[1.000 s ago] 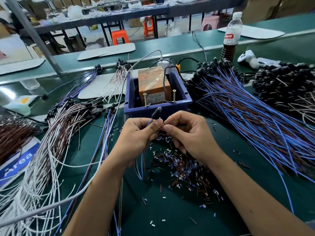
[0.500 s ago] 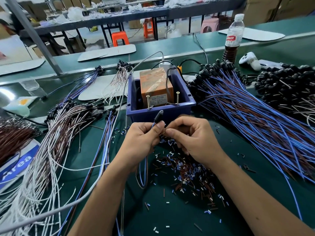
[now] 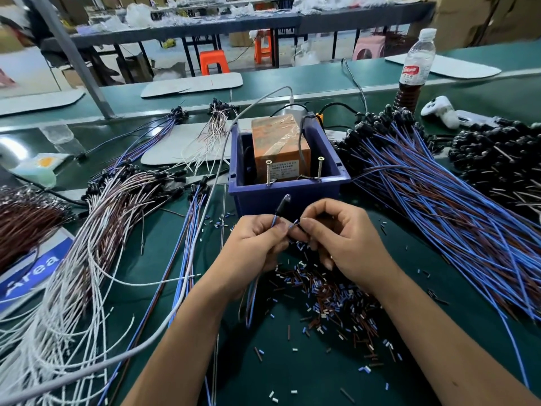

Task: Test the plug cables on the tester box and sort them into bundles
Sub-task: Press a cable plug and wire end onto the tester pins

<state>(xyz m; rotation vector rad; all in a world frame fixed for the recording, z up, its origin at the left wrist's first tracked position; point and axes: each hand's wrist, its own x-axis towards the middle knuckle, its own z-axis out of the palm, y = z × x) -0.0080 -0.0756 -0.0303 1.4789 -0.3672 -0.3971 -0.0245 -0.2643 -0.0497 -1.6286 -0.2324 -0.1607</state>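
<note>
My forearms are bare, no sleeves reaching them; my left hand [image 3: 255, 247] and right hand [image 3: 345, 241] look ungloved, nails short, I think.

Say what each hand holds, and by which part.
Both hold one plug cable. The left hand pinches its blue wire just below the black plug; the right hand pinches the wire ends beside it.

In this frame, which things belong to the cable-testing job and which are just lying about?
Job:
- plug cable, pinched by left hand and right hand
- tester box in blue bin, with two screws
- blue cable pile
- white cable bundle

Lying about:
- bottle
- white controller
- insulation scraps
- orange stool
</note>
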